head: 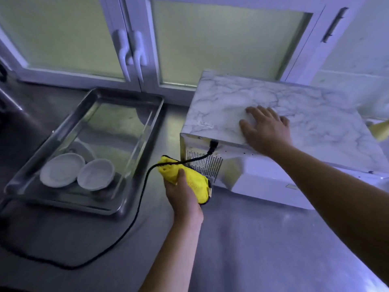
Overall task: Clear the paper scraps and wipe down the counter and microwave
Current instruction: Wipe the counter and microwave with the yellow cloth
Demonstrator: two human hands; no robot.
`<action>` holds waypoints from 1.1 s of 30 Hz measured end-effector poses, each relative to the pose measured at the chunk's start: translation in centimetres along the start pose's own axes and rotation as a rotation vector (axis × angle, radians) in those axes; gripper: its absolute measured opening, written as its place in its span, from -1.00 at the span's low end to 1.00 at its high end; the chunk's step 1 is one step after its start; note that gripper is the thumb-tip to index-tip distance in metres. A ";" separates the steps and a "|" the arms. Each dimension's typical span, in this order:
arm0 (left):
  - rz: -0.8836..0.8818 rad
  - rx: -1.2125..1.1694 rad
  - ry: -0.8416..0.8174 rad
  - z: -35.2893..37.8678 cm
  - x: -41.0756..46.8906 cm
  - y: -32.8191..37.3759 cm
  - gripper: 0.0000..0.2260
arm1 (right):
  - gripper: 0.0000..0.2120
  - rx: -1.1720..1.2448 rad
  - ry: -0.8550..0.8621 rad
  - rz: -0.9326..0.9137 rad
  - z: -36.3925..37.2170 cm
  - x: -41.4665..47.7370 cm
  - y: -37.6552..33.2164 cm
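The microwave point(315, 114) stands on the steel counter point(242, 249) with its vented back turned toward me; its top is covered in a marble pattern. My right hand point(266, 128) lies flat on that top near the back edge, fingers spread. My left hand point(183, 197) grips a bunched yellow cloth point(189, 175) just in front of the microwave's back vent grille. The black power cord point(139, 199) runs from the microwave's back, past the cloth and loops across the counter. I see no paper scraps.
A steel tray point(63, 131) sits left of the microwave, holding two white bowls point(63, 172) at its near end. White cabinet doors with handles point(132, 53) stand behind the counter. A yellowish object point(381, 131) shows at the right edge.
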State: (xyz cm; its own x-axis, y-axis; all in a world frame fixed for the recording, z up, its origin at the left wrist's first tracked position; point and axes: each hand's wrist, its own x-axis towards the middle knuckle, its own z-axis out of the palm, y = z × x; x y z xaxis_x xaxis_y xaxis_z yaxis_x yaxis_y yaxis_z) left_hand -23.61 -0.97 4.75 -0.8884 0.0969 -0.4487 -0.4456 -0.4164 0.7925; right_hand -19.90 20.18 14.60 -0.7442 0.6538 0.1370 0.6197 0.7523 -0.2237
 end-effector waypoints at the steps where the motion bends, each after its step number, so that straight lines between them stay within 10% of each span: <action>1: 0.155 0.052 0.041 0.6 0.3 0.2 -0.56 | -0.48 -0.010 0.009 0.001 0.0 0.1 0.0; 12: 1.042 0.709 -0.261 0.7 5.3 -7.9 -0.55 | -0.53 -0.018 0.060 -0.027 0.2 0.2 -0.3; 20: 0.436 0.854 -0.340 -3.3 3.2 -13.3 -0.44 | -0.54 0.002 0.084 -0.026 0.2 0.2 -0.3; 26: -0.477 0.073 -0.067 -2.5 1.2 -10.3 -0.67 | -0.49 0.023 0.085 -0.005 0.4 0.3 -0.2; 33: 0.026 0.309 0.135 1.7 3.8 -8.2 -0.56 | -0.53 0.027 0.092 -0.009 0.6 0.5 0.0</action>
State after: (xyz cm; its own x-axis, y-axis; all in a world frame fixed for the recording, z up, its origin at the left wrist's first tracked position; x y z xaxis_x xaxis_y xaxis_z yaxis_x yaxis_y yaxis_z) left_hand -23.57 4.32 -2.75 -0.8865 -0.0394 -0.4610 -0.4537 -0.1210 0.8829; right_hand -20.44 20.45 14.07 -0.7230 0.6524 0.2271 0.6050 0.7567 -0.2478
